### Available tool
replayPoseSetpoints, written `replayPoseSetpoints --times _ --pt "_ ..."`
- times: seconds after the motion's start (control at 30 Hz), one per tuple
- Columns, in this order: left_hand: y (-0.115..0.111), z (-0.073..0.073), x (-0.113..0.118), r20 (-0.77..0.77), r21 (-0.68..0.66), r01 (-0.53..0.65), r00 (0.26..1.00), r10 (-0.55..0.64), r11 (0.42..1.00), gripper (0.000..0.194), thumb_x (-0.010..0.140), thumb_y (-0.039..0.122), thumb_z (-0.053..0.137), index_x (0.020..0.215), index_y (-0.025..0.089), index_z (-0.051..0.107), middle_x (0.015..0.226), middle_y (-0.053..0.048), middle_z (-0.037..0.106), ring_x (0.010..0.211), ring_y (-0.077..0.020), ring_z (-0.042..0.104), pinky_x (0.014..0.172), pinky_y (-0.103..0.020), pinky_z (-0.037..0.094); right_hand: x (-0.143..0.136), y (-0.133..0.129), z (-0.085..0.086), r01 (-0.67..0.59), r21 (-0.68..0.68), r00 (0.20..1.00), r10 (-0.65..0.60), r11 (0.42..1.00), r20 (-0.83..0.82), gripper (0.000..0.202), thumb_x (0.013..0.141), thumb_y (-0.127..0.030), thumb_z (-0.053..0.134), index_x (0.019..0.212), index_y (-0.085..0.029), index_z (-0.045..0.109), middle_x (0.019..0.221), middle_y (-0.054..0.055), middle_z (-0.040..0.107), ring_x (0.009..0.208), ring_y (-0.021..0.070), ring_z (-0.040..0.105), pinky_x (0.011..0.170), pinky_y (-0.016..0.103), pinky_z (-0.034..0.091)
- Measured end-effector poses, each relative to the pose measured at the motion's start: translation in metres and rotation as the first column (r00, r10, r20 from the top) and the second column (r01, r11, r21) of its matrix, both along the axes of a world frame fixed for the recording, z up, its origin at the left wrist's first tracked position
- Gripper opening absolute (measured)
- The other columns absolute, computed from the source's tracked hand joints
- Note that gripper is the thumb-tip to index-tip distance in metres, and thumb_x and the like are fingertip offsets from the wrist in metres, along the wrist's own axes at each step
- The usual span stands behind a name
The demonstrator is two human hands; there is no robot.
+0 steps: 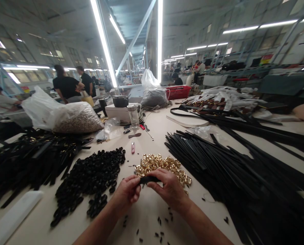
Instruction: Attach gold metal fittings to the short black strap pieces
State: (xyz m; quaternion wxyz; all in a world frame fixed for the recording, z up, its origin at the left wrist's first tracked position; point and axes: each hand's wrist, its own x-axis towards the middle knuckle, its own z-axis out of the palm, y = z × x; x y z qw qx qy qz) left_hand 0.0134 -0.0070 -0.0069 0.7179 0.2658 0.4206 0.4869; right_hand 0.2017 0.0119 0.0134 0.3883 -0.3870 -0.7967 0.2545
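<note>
A short, dark black strap piece point(148, 179) is held just on the near side of the heap of shiny gold-coloured metal buckles point(158, 161). One end is pinched between the thumb and fingers of the left hand point(126, 191); the other is gripped between the thumb and bent fingers of the right hand point(171, 188), by which the heap is partly hidden. To the left of the heap, small round black loops point(90, 173) are piled; to its right, long flat black strips point(200, 160) are laid in a bundle. Beyond it, a pink-handled small cutter point(133, 147) and a clear lidded bottle point(133, 117) are placed.
</note>
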Motion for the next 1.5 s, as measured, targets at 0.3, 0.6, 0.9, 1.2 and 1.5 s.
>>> replayPoseSetpoints --times 0.3,0.6,0.9,1.2,1.5 --pt "-0.004 0.007 0.003 0.031 -0.122 -0.007 0.999 0.011 0.992 0.032 0.065 0.033 0.082 0.072 0.013 0.058 0.047 0.004 0.053 0.033 -0.0012 0.040 0.031 -0.008 0.027 0.001 0.000 0.002 -0.033 -0.082 0.999 0.032 0.996 -0.012 0.017 0.084 -0.030 0.068 0.100 -0.030 0.071 0.088 -0.002 0.069 0.079 0.0136 0.063 0.074 0.024 0.045" --pt "-0.004 0.000 0.001 0.078 -0.205 -0.003 0.997 0.019 0.979 0.029 0.069 0.032 0.078 0.069 0.013 0.056 0.049 0.003 0.056 0.034 -0.0024 0.042 0.031 -0.008 0.026 0.001 0.000 0.005 0.005 -0.040 0.997 -0.002 0.999 0.080 0.008 0.082 -0.028 0.068 0.087 -0.025 0.073 0.076 -0.001 0.068 0.069 0.0128 0.061 0.064 0.023 0.041" --pt "-0.005 0.010 0.003 -0.334 0.259 0.039 0.941 0.052 0.965 0.029 0.071 0.036 0.077 0.091 0.017 0.069 0.078 -0.005 0.068 0.062 -0.0134 0.060 0.049 -0.018 0.044 0.000 -0.005 0.011 0.017 0.058 0.988 -0.025 0.998 0.150 0.014 0.081 -0.018 0.064 0.067 -0.020 0.064 0.065 -0.002 0.061 0.062 0.0116 0.056 0.058 0.023 0.036" --pt "-0.008 0.023 0.002 -0.666 0.625 0.253 0.665 0.336 0.738 0.007 0.079 0.027 0.070 0.080 0.024 0.076 0.092 -0.008 0.066 0.091 -0.0236 0.060 0.086 -0.034 0.047 -0.001 -0.009 0.017 0.004 0.050 0.981 -0.013 0.999 0.193 0.017 0.082 -0.019 0.063 0.065 -0.019 0.062 0.063 -0.002 0.059 0.060 0.0107 0.053 0.057 0.023 0.034" --pt "-0.015 0.030 -0.007 -0.558 0.711 0.132 0.703 0.441 0.690 0.028 0.086 0.040 0.059 0.066 0.021 0.066 0.083 -0.008 0.064 0.084 -0.0237 0.057 0.082 -0.035 0.044 0.008 0.000 0.014 0.071 0.055 0.983 -0.079 0.996 0.167 0.013 0.085 -0.024 0.062 0.073 -0.020 0.065 0.070 -0.001 0.064 0.065 0.0126 0.056 0.060 0.024 0.036"
